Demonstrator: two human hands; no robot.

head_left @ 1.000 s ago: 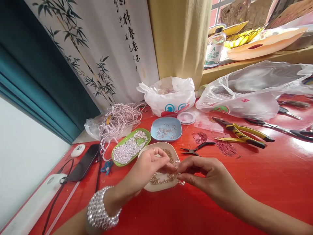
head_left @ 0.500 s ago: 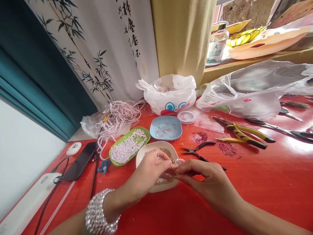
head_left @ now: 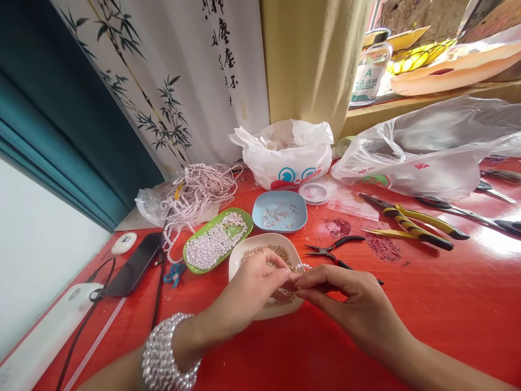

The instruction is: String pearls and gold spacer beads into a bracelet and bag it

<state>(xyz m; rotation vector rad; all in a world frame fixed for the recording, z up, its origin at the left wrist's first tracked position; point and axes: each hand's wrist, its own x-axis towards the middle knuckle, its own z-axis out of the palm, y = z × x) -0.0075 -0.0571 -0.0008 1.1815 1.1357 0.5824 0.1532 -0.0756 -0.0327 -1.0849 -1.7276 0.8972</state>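
My left hand (head_left: pixel 248 290) and my right hand (head_left: pixel 350 301) meet fingertip to fingertip over a white dish (head_left: pixel 244 255) of small gold beads. Both pinch a short beaded piece (head_left: pixel 299 270) with pale pearls; what else sits between the fingertips is too small to make out. A wide pearl bracelet (head_left: pixel 165 353) wraps my left wrist. Black small pliers (head_left: pixel 334 250) lie just beyond my right hand.
A green dish (head_left: pixel 214 241) of pearls, a blue dish (head_left: pixel 279 212) of metal pins, pearl strands (head_left: pixel 195 193), a white bag (head_left: pixel 285 155), a clear plastic bag (head_left: pixel 427 152), yellow-handled pliers (head_left: pixel 415 222), a black phone (head_left: pixel 132 266) and cables on the red table (head_left: pixel 448 304).
Both hands stay pinched together over the white dish, shifting only slightly. The view has drifted a little, and the black pliers' handle now shows beyond my right hand.
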